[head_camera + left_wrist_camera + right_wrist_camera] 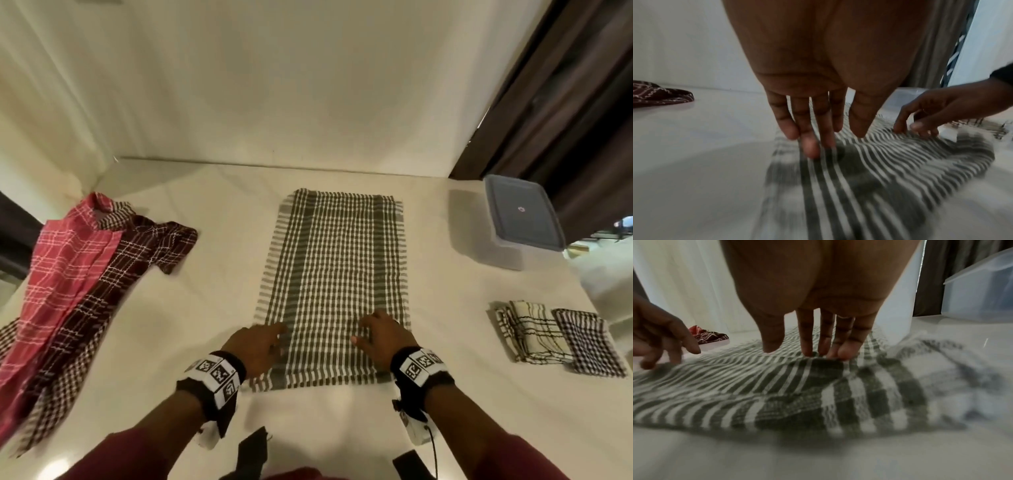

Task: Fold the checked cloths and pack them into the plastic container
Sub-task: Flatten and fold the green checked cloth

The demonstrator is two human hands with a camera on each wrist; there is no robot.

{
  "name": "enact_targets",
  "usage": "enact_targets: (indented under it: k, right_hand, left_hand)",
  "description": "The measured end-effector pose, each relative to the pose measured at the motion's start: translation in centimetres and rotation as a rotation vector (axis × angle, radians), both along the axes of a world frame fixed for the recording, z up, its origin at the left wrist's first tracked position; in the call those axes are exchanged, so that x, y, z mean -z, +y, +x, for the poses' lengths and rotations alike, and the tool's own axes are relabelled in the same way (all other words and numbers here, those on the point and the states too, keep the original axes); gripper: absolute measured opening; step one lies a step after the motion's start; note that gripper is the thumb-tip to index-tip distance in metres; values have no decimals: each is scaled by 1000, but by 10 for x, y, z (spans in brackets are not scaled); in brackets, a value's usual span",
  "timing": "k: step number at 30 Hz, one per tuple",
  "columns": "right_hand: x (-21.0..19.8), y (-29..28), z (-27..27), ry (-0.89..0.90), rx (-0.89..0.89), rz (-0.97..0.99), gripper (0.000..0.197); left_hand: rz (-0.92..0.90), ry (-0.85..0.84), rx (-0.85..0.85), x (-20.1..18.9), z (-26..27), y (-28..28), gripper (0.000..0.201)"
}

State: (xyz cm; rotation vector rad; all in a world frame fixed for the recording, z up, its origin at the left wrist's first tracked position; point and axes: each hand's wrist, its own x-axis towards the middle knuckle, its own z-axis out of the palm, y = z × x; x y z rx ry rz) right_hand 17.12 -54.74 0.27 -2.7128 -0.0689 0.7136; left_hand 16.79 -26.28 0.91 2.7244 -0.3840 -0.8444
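- Two hands on the grey checked cloth (334, 274), which lies flat mid-frame on the white bench (212, 281), long axis running away from the person.
- Left hand (255, 346) sits at the cloth's lower-left edge, fingers extended and slightly spread, tips pressing fabric. Grip is loose and holding nothing; wrist view shows straight fingers, nothing pinched.
- Right hand (382, 337) is at the lower-right part of the cloth, fingers lightly bent, tips down on the weave. No pinch visible here either.
- Plastic container (520, 226) is at the upper right of the frame with its grey lid on.
- Two folded cloths (555, 337) lie at right of frame, just beside each other, well apart from the container.
- Heap of unfolded cloths (85, 274), pink and maroon, is at left of frame; its lower end looks to run off the bench edge, hard to be sure.
- Likely step: smoothing or about to take the near edge for the first fold.
- Risks: both wrist views are motion-blurred, so fast hands could drag the cloth and skew it. Grabbing the near corners unevenly gives a crooked fold. Fringe along the edges may snag or tuck under. Lid must come off before packing. The left heap could slide off if nudged.
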Motion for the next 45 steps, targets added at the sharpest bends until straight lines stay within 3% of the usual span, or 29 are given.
enact_targets:
  k: [2, 4, 7, 11, 15, 19, 24, 31, 34, 37, 40, 42, 45]
  right_hand:
    - [-1, 2, -8, 10, 23, 18, 37]
    - [-7, 5, -8, 2, 20, 37, 35]
    - [-21, 15, 26, -95, 35, 62, 28]
    - [-40, 40, 112, -185, -10, 146, 60]
    - [-36, 67, 197, -41, -191, 16, 118]
    - [-12, 89, 244, 45, -287, -96, 144]
    - [16, 104, 269, 134, -377, -166, 156]
    - [28, 101, 279, 158, -426, -153, 162]
    - [32, 99, 278, 140, -441, -125, 162]
    - [31, 100, 279, 130, -440, -121, 163]
    - [30, 104, 277, 89, -454, -123, 164]
    - [29, 107, 278, 60, -477, -113, 165]
    - [27, 113, 282, 30, -518, -108, 167]
  left_hand:
    - [-27, -17, 17, 1, -10, 4, 46]
    - [-97, -89, -4, -1, -15, 9, 53]
    - [-197, -130, -95, 2, 16, 16, 49]
    - [-186, -130, -98, 1, 98, 19, 59]
    - [-70, -120, -55, 0, 183, 16, 75]
    - [-17, -148, -31, 6, 237, 1, 74]
    - [-163, -241, -257, 23, 291, -3, 54]
    - [-208, -147, -222, 35, 347, -1, 69]
    - [-90, -90, -125, 24, 355, -2, 56]
    - [101, -185, -64, 11, 354, 2, 44]
    - [273, -351, -59, 0, 343, 6, 56]
    - [277, -465, -50, -4, 330, 4, 77]
    - [194, -349, 160, 2, 313, -5, 109]
